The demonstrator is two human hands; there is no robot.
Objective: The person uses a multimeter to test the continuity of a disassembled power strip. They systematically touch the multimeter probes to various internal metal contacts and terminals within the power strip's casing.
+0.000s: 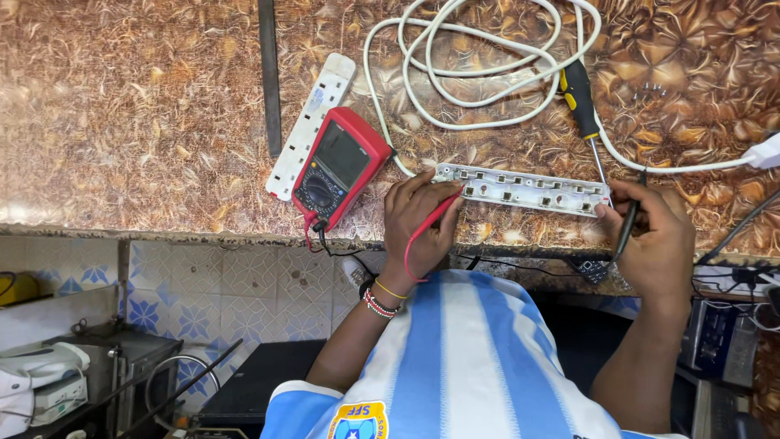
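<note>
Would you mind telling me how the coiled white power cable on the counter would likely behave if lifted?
The coiled white power cable would probably flop and uncoil, since it lies in loose loops. It seems light, though likely to tug the opened white socket strip it appears to run towards.

One screen — the red multimeter's (pixel 337 165) dark rectangular display (pixel 342 154), on the counter.

My left hand (pixel 420 223) holds a red probe (pixel 435 218) on one end of the open white power strip (pixel 522 188), my right hand (pixel 654 236) holds a black probe (pixel 628 221) on the other end, and the red meter (pixel 340 165) sits nearby.
</note>
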